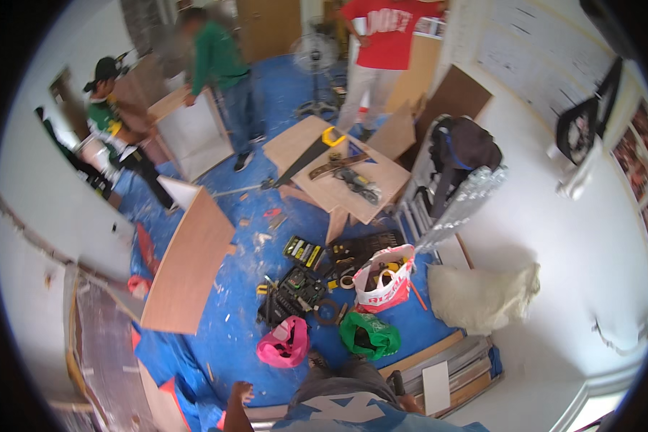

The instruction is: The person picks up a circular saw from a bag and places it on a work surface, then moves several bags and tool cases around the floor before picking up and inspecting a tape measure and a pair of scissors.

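My left hand [243, 392] hangs at my side above the blue floor sheet, its fingers loosely apart and nothing visible in them. At the other side of my body, my right hand [409, 403] is closed on a dark object [396, 381] with a rounded end, too unclear to name. In front of my feet stand a pink bag [284, 342] and a green bag [369, 335]. Beyond them are a white and red shopping bag [386, 279] with tools in it, a roll of tape [327, 312] and an open black tool case [293, 295].
A wooden panel [188, 268] stands at the left. Farther off, a handsaw [309, 155] and a power tool [358, 185] lie on a board [295, 142]. Three people stand beyond, one in red [389, 32]. A ladder [410, 219] and a pale sack [482, 297] are at the right.
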Action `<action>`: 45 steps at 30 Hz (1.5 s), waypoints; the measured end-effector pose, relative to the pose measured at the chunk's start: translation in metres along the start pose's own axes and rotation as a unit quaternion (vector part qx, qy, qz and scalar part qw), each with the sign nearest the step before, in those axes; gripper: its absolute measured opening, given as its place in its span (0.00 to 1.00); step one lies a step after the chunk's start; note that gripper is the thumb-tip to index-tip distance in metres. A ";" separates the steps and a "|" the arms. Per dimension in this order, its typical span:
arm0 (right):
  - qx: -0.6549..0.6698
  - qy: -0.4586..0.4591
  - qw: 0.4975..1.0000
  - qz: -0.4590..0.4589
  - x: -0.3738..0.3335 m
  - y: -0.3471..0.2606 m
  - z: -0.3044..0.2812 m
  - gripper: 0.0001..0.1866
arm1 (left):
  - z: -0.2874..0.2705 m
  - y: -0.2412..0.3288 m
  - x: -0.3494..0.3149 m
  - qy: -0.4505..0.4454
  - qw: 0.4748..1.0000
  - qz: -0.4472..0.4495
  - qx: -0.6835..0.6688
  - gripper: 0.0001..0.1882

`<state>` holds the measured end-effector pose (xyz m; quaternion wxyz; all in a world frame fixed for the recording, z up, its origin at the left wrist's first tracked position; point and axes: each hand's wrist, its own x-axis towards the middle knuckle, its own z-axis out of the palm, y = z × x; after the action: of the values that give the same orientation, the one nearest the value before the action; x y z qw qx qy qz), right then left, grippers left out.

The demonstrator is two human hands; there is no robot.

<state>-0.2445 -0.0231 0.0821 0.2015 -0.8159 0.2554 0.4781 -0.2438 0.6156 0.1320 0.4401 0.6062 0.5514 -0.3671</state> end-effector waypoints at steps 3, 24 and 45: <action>-0.045 -0.018 0.998 -0.031 0.072 0.046 -0.041 0.32 | 0.065 0.071 -0.015 -0.058 0.994 0.087 0.041 0.13; -0.060 0.060 0.996 -0.018 0.037 -0.097 -0.082 0.50 | -0.047 0.006 -0.038 0.015 0.992 0.112 -0.054 0.18; 0.134 0.123 0.973 0.144 -0.150 -0.221 0.237 0.27 | -0.301 0.042 0.237 0.076 0.593 0.430 0.676 0.11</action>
<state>-0.3323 0.3206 0.1236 0.2054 -0.7888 0.4548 0.3589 -0.1856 0.9796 0.0196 -0.0331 0.9223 -0.1489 -0.3551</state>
